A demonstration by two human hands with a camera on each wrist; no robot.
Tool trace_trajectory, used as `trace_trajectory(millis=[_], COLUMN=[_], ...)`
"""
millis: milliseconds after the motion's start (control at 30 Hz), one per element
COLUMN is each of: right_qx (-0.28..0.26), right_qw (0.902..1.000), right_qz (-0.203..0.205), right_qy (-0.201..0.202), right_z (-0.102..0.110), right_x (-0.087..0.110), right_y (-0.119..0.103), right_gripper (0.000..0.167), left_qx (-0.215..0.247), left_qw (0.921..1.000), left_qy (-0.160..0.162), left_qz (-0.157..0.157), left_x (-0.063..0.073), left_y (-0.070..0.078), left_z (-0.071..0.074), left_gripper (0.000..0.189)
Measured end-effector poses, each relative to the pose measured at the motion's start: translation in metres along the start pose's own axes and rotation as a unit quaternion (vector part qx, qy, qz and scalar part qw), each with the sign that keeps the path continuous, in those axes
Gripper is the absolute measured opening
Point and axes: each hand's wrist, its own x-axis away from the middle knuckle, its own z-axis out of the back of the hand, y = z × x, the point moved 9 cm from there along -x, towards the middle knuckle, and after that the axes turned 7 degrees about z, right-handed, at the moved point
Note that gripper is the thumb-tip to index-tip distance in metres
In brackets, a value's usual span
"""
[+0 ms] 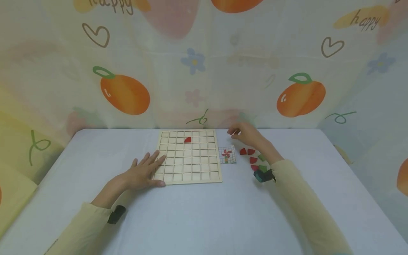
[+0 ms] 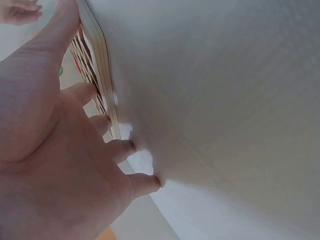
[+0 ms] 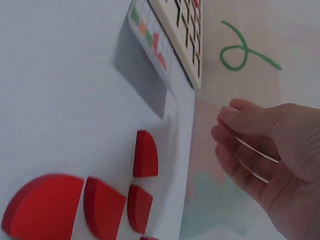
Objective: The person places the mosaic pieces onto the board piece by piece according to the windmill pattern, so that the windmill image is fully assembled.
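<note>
In the head view, a square wooden grid board (image 1: pixel 187 159) lies on the table, with one red quarter-round piece (image 1: pixel 188 140) in an upper cell. My left hand (image 1: pixel 141 173) rests spread at the board's left edge and lower left corner, some fingers over its surface. The right hand (image 1: pixel 247 134) is raised above the table, right of the board's far corner. Its fingers are loosely bent, thumb near the fingertips, and no piece shows between them. Below it lie several red pieces (image 1: pixel 251 151) and green pieces (image 1: pixel 262 168); the right wrist view shows red pieces (image 3: pixel 146 154) closer.
A small pattern card (image 1: pixel 227 154) with a red and green flower leans or lies at the board's right side, one edge lifted. White cloth covers the table (image 1: pixel 204 216). A printed curtain (image 1: pixel 204 81) hangs behind its far edge.
</note>
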Motion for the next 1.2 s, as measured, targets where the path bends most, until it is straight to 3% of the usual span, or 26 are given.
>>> trace_trajectory(millis=[233, 767, 1000, 1200], right_qx=[0.008, 0.012, 0.027, 0.033], right_qw=[0.9998, 0.9972, 0.9953, 0.9971], right_qz=[-0.02, -0.073, -0.091, -0.065], right_qy=[-0.006, -0.006, -0.016, -0.022], right_z=[0.003, 0.026, 0.019, 0.013], right_x=[0.016, 0.057, 0.071, 0.077], right_y=[0.011, 0.064, 0.064, 0.047], right_gripper=[0.022, 0.025, 0.024, 0.024], left_qx=[0.0, 0.005, 0.007, 0.014], left_qw=[1.0, 1.0, 0.9999, 0.9999], left_qy=[0.001, 0.001, 0.001, -0.001], left_qz=[0.003, 0.007, 0.008, 0.007], left_x=[-0.002, -0.003, -0.001, 0.001], left_y=[-0.002, -0.005, -0.004, -0.001], left_z=[-0.001, -0.003, -0.002, -0.001], left_gripper=[0.098, 0.099, 0.098, 0.096])
